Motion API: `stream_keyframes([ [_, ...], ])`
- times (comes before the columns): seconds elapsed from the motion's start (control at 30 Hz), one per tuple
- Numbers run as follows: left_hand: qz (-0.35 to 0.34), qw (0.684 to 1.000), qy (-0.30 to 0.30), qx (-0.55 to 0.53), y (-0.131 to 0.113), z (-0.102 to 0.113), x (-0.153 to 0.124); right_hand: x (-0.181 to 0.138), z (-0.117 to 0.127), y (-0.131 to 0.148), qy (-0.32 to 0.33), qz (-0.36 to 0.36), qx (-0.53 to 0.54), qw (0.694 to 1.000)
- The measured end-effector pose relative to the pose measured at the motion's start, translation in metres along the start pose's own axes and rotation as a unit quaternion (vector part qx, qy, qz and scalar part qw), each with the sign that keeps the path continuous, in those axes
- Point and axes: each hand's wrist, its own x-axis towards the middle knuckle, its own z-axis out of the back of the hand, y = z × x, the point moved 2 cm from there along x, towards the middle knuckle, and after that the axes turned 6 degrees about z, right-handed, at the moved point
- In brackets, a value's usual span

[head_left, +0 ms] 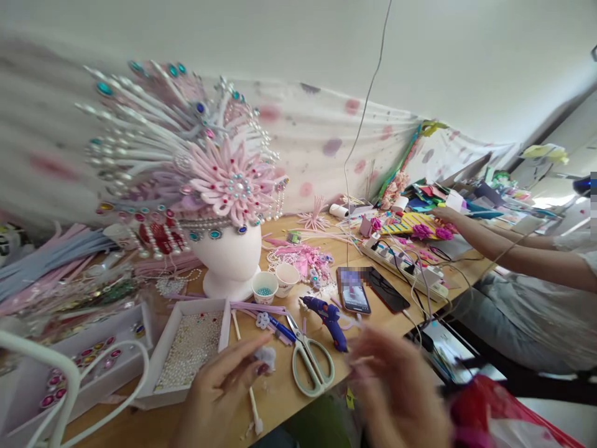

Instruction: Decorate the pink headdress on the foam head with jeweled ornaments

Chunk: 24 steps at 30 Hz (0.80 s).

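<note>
My left hand [219, 386] is closed, pinching a small pale lilac fuzzy piece [265, 359] between thumb and fingers. To its right, my right hand [396, 386] is smeared by motion, so its fingers and anything in them cannot be made out. Between the hands lie white-handled scissors [311, 361]. A blue glue gun [329, 320] rests just beyond my right hand. Behind the scissors are a blue pen [282, 328] and a small pale flower shape [263, 320]. A white mannequin head [231, 252] wears a tall headdress [224, 168] of fuzzy pink petals, pearls and gems.
Left of my hands stand a box of pearls [191, 348] and a box of gems [88, 367]. Two paper cups [265, 289], a phone [353, 291] and a power strip [405, 270] with cables sit farther back. A co-worker's arm [494, 246] reaches in from the right.
</note>
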Motion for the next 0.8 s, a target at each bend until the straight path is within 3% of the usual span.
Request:
stream_keyframes([
  [0.03, -0.019, 1.0, 0.001, -0.017, -0.004, -0.001, -0.001, -0.01, -0.018, 0.006, 0.104, -0.019, 0.046, 0.993],
  [0.1, -0.04, 0.997, -0.009, -0.066, -0.011, -0.001, -0.005, -0.023, -0.047, 0.007, 0.239, -0.048, 0.118, 0.963],
  [0.2, -0.031, 0.986, 0.005, -0.164, -0.02, 0.004, -0.005, -0.024, -0.073, -0.003, 0.316, -0.124, 0.21, 0.917],
  [0.33, -0.029, 0.972, 0.057, -0.226, -0.031, 0.02, 0.003, -0.014, -0.097, -0.006, 0.405, -0.214, 0.333, 0.824],
  [0.4, -0.048, 0.974, 0.069, -0.212, -0.036, 0.032, 0.009, -0.01, -0.108, -0.002, 0.406, -0.221, 0.351, 0.815],
  [0.47, -0.067, 0.977, 0.043, -0.195, -0.04, 0.049, 0.014, -0.006, -0.117, 0.006, 0.373, -0.222, 0.353, 0.829],
  [0.53, -0.077, 0.981, -0.032, -0.177, -0.04, 0.072, 0.019, -0.002, -0.124, 0.016, 0.337, -0.217, 0.346, 0.848],
  [0.63, -0.09, 0.969, -0.196, -0.117, -0.042, 0.11, 0.021, 0.005, -0.13, 0.032, 0.296, -0.206, 0.333, 0.871],
  [0.7, -0.191, 0.948, -0.255, -0.018, -0.05, 0.126, 0.019, 0.008, -0.133, 0.042, 0.279, -0.206, 0.341, 0.874],
  [0.8, -0.38, 0.892, -0.211, 0.123, -0.066, 0.124, 0.014, 0.009, -0.141, 0.052, 0.275, -0.226, 0.358, 0.863],
])
